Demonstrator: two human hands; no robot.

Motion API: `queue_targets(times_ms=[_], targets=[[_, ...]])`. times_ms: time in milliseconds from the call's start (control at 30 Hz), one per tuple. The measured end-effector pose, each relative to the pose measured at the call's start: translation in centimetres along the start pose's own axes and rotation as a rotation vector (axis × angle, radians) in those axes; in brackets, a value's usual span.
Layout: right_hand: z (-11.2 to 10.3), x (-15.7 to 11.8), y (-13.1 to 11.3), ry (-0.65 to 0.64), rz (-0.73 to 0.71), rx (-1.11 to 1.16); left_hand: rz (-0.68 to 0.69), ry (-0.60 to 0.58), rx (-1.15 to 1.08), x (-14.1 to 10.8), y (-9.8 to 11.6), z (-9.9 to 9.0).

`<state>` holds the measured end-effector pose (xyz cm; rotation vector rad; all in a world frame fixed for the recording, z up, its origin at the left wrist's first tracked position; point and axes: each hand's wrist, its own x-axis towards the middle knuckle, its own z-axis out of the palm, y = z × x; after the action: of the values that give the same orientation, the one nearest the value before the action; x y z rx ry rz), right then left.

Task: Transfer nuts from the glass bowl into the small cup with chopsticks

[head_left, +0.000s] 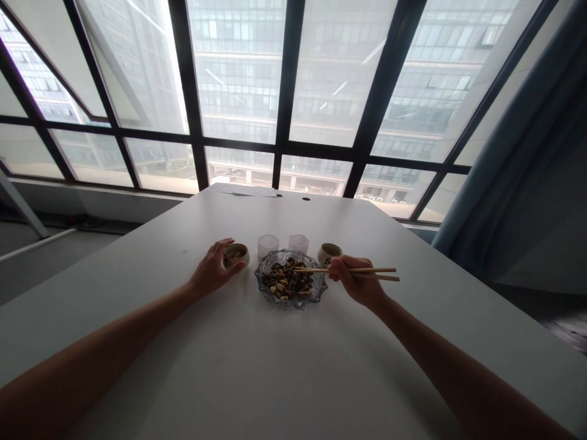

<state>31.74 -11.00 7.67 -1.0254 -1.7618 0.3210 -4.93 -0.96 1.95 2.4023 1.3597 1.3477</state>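
Note:
In the middle of the table a clear glass bowl (316,296) with a scalloped rim holds a heap of dark seeds and paler nuts (285,280). My right hand (355,278) grips a pair of wooden chopsticks (373,270), whose tips reach into the heap. What the tips pinch, if anything, is too small to tell. Left of the bowl, my left hand (214,269) curls its thumb and fingers round the side of a small pale cup (243,255), which stands upright with some contents inside.
Two translucent plastic cups, one on the left (268,244) and one on the right (298,243), stand behind the bowl. A second small pale cup (329,250) is just beyond my right hand. Papers (243,190) lie at the white table's (284,366) far edge, below the windows.

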Motion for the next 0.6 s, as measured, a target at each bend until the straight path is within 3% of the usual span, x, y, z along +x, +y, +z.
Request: queue_targets(times_ms=[133, 367, 600], targets=[[0.3, -0.4, 0.3, 0.075, -0.015, -0.005, -0.100, -0.077, -0.038, -0.1, -0.1, 0.5], [0.7, -0.3, -0.3, 0.041, -0.296, -0.233, -0.126, -0.117, -0.046, -0.1, 0.2, 0.2], [1.1, -0.6, 0.1, 0.090, -0.272, -0.281, -0.145, -0.130, -0.053, 0.0, 0.5, 0.1]])
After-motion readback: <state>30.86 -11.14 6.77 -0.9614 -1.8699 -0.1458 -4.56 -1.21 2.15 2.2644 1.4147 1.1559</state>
